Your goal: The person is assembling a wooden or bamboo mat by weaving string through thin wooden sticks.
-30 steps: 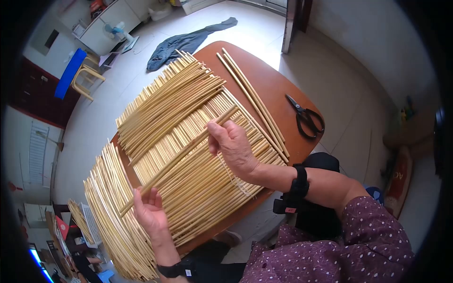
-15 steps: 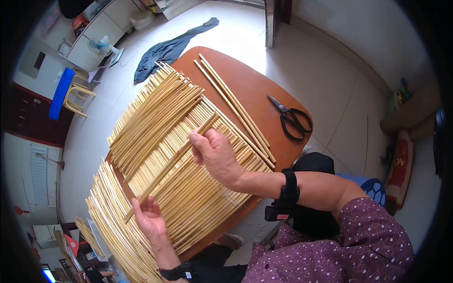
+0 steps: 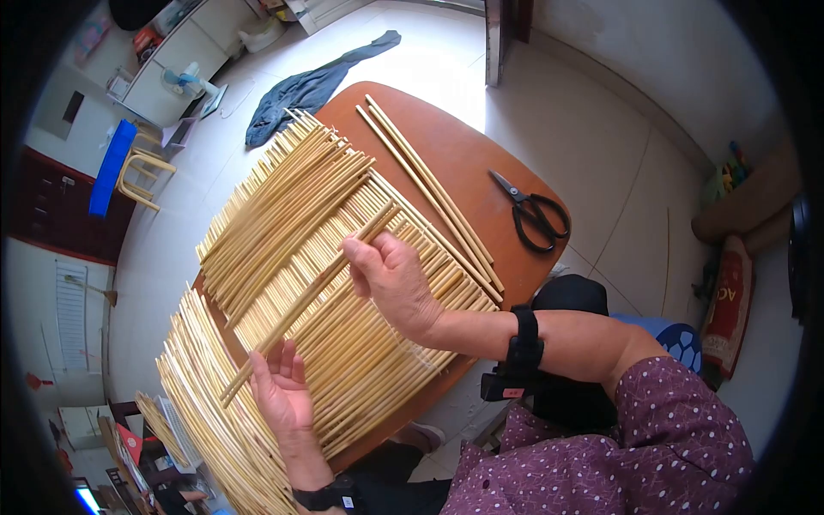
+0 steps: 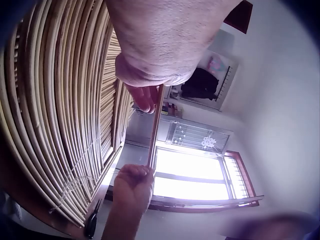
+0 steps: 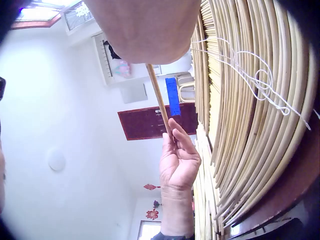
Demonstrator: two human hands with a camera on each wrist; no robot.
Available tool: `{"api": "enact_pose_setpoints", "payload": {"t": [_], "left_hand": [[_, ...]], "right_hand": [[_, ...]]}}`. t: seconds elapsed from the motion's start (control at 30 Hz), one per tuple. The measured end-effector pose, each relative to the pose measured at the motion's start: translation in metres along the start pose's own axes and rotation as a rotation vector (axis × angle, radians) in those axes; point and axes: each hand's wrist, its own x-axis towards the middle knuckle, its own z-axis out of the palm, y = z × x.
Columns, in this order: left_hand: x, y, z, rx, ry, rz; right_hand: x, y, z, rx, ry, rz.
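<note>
My right hand (image 3: 393,281) grips slender reed sticks (image 3: 302,300) near their upper end, holding them slanted above the table. At their lower end is my left hand (image 3: 285,393), palm up with fingers loosely extended; the sticks pass between its thumb and fingers in the right wrist view. Under both hands lies a mat of reed sticks (image 3: 378,348) in side-by-side rows. Loose white string (image 5: 262,82) trails over the mat's near part. A layer of loose sticks (image 3: 287,223) lies across the mat's far part.
Black-handled scissors (image 3: 534,215) and a few separate sticks (image 3: 429,184) lie on the brown table (image 3: 468,154) to the right. Another large pile of sticks (image 3: 206,395) stands at the left. Dark cloth (image 3: 300,94) lies on the floor beyond the table.
The head view has shifted, moving the whole scene within it. My left hand's fingers have spread slightly under the sticks; my right hand keeps its grip.
</note>
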Motion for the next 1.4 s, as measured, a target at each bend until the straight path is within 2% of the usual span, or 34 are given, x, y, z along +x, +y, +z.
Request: {"api": "enact_pose_setpoints", "payload": {"t": [0.1,0.13,0.17,0.23,0.3,0.37,0.43,0.5,0.53,0.57,0.63,0.67,0.7,0.73,0.77,0.8,0.83,0.9,0.93,1.0,1.03,1.1,1.17,1.23,1.4], "left_hand": [[-0.009,0.008,0.017,0.073,-0.009,0.070],[-0.014,0.012,0.024,0.148,-0.020,0.150],[-0.016,0.015,0.023,0.144,-0.015,0.154],[-0.019,0.022,0.018,0.174,-0.091,0.286],[-0.024,0.029,0.021,0.176,-0.063,0.346],[-0.041,0.045,0.040,0.065,0.174,0.682],[-0.048,0.080,0.034,0.181,0.263,0.964],[-0.072,0.104,0.034,0.310,0.395,1.153],[-0.086,0.108,0.046,0.440,0.455,1.203],[-0.094,0.105,0.054,0.442,0.465,1.210],[-0.103,0.101,0.064,0.844,0.427,1.268],[-0.101,0.096,0.056,0.952,0.186,1.193],[-0.094,0.094,0.046,1.041,-0.146,1.063],[-0.077,0.083,0.041,1.202,-0.214,1.109],[-0.087,0.078,0.059,1.274,-0.165,0.763],[-0.079,0.069,0.062,1.309,-0.071,0.624],[-0.056,0.060,0.046,1.516,-0.190,0.935],[-0.051,0.055,0.042,1.592,-0.278,0.751],[-0.049,0.052,0.042,1.593,-0.276,0.745],[-0.046,0.045,0.043,1.364,-0.368,0.292],[-0.045,0.044,0.043,1.362,-0.367,0.286],[-0.045,0.042,0.045,1.211,-0.375,0.004],[-0.040,0.039,0.042,1.182,-0.404,-0.013],[-0.038,0.038,0.042,1.045,-0.449,-0.187],[-0.035,0.034,0.036,1.006,-0.521,-0.234]], "right_hand": [[0.006,-0.006,-0.005,0.093,0.030,0.108],[0.009,-0.003,-0.006,0.110,0.077,0.152],[0.012,-0.002,-0.008,0.107,0.071,0.153],[0.016,0.001,-0.013,0.173,0.153,0.170],[0.024,0.004,-0.017,0.234,0.148,0.132],[0.030,0.008,-0.026,0.396,0.165,0.132],[0.030,0.009,-0.027,0.426,0.157,0.135],[0.027,0.008,-0.022,0.363,0.136,0.102],[0.025,0.009,-0.020,0.336,0.109,0.106],[0.022,0.009,-0.017,0.338,0.098,0.110],[0.013,0.008,-0.011,0.240,-0.025,0.127],[0.009,0.011,-0.009,0.240,-0.088,0.129],[0.003,0.011,-0.006,0.238,-0.097,0.134],[-0.003,0.011,-0.003,0.209,-0.155,0.151],[-0.008,0.011,-0.001,0.181,-0.211,0.167],[-0.010,0.015,-0.002,0.158,-0.248,0.166],[-0.013,0.015,-0.003,0.157,-0.252,0.173],[-0.019,0.011,-0.002,0.022,-0.303,0.141],[-0.020,0.012,-0.002,0.021,-0.304,0.147],[-0.021,0.014,-0.001,-0.030,-0.294,0.181],[-0.022,0.015,-0.001,-0.032,-0.293,0.186],[-0.024,0.016,-0.001,-0.071,-0.348,0.213],[-0.024,0.015,-0.003,-0.111,-0.365,0.212],[-0.025,0.015,-0.003,-0.151,-0.378,0.217],[-0.026,0.016,-0.004,-0.117,-0.383,0.189]]}}
